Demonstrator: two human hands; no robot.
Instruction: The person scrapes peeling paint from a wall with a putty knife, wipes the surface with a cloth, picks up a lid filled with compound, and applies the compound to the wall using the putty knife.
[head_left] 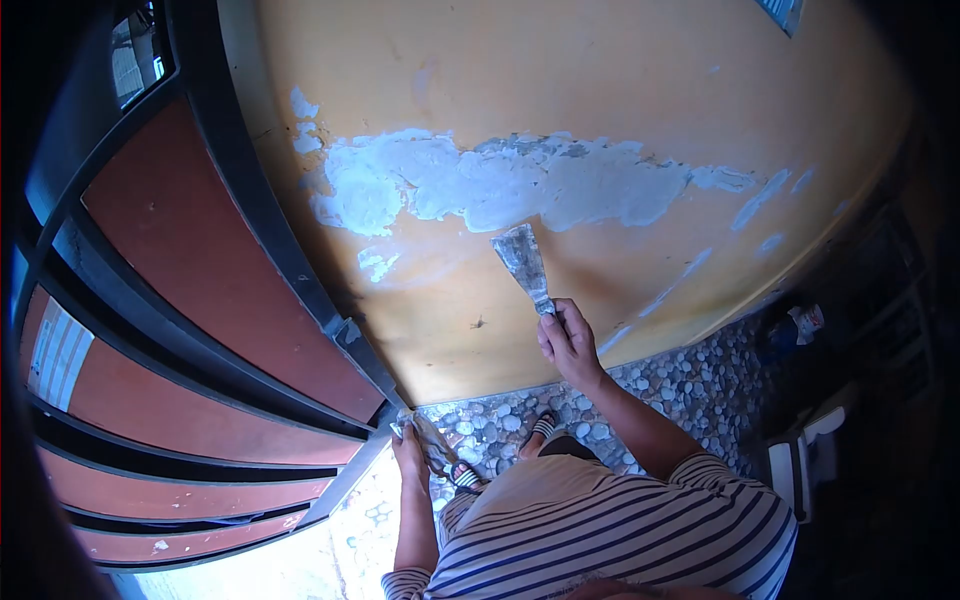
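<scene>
My right hand (567, 343) is closed round the handle of a putty knife (521, 262). Its wide, stained blade points up, just below a band of pale filler (520, 185) on the yellow wall (450, 320). Whether the blade touches the wall I cannot tell. Low on the left, near the wall's foot and the door edge, my left hand (409, 455) has its fingers closed. A small pale thing shows at its fingertips, with a greyish crumpled shape beside it; I cannot make out what is held.
A red-brown door with a dark frame (230, 230) stands on the left. Pebble-patterned floor (680, 400) runs along the wall under my sandalled feet (540, 430). At the right, in shadow, are a white object (790, 480) and a container with a label (805, 322).
</scene>
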